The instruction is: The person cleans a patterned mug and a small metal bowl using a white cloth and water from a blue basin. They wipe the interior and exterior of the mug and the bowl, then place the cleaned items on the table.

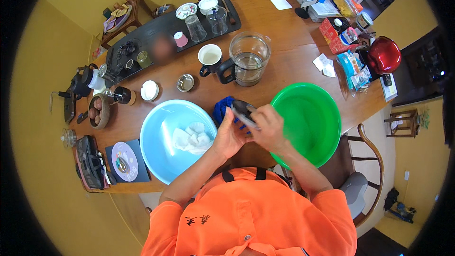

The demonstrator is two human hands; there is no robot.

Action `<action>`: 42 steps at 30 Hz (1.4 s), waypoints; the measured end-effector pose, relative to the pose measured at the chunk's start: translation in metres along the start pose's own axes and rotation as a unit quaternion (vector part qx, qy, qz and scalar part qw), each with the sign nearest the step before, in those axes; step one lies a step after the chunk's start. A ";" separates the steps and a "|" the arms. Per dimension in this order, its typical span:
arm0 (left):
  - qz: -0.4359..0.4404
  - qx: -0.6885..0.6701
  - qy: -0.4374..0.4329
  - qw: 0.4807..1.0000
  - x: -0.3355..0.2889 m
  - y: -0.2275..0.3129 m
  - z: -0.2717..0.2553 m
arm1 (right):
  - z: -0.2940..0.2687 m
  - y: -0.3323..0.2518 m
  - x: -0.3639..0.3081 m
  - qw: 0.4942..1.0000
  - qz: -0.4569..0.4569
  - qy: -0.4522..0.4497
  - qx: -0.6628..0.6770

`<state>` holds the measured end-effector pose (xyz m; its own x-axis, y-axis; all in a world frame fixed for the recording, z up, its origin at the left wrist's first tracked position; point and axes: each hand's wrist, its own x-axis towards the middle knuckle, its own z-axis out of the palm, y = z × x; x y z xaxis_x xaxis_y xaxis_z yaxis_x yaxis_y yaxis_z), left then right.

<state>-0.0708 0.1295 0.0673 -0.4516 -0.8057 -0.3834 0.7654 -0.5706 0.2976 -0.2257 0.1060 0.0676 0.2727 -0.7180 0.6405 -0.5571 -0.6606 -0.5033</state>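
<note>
Both my hands are together above the table's near edge, between two basins. They hold a small dark, rounded piece with a greyish, shiny edge (243, 110); its kind cannot be made out. My left hand (229, 137) supports it from the left, thumb up along its side. My right hand (268, 125) grips it from the right with bent fingers, slightly blurred. A bunched dark blue cloth (221, 109) lies just behind the left fingers. To the left stands a light blue basin (154, 132) with wet-looking white cloth (192, 137) inside. A green basin (310, 123) stands on the right.
Beyond my hands stand a glass jug with a black handle (249, 59), a mug (209, 57) and a small metal bowl (185, 82). Farther back is a black tea tray (142, 42) with glasses and cups. Packets (354, 68) and a red glossy object (384, 55) sit right.
</note>
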 end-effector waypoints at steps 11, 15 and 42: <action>0.021 -0.066 0.015 0.998 -0.012 0.015 -0.026 | -0.048 -0.037 -0.079 0.942 0.241 -0.039 0.228; 0.008 -0.036 -0.030 0.999 -0.019 0.019 -0.020 | -0.110 -0.031 -0.188 0.835 0.518 -0.015 0.187; 0.016 -0.038 -0.056 0.998 -0.031 0.006 -0.006 | -0.204 0.122 -0.229 0.746 0.610 0.143 0.225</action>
<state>-0.0497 0.1517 0.0758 -0.4720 -0.8379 -0.2739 0.8108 -0.5347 0.2384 -0.5166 0.2348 -0.0221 -0.4366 -0.8117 -0.3880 0.0824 0.3934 -0.9157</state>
